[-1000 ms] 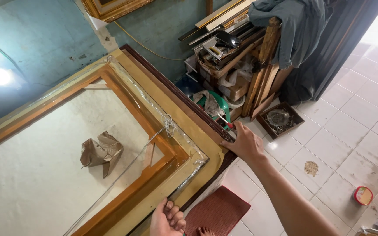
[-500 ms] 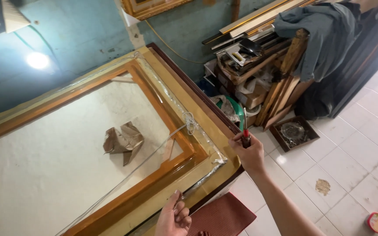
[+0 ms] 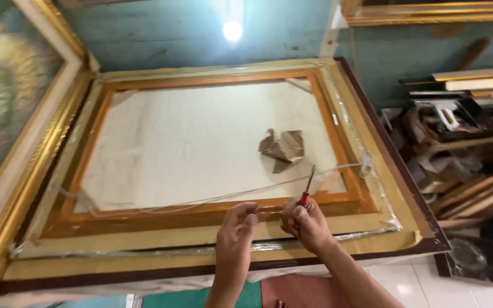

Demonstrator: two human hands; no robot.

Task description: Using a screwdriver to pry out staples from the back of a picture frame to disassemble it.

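Both hands now meet at the frame [image 3: 212, 231]; right hand [image 3: 306, 222] grip pinching screwdriver [image 3: 307, 191], left hand [image 3: 236, 228] spread.

Gilt frames [image 3: 7, 188] lean at left and hang on the blue wall [image 3: 161, 34]. Stacked timber [image 3: 475, 188] clutters the right, above white tiles [image 3: 412, 279].

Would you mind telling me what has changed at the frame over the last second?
The right hand left the frame's right corner and came to the near rail, gripping a red-handled screwdriver. The left hand rose to the same rail beside it, fingers open. The view swung to face the picture frame squarely. The hanging wire and crumpled paper stayed in place.
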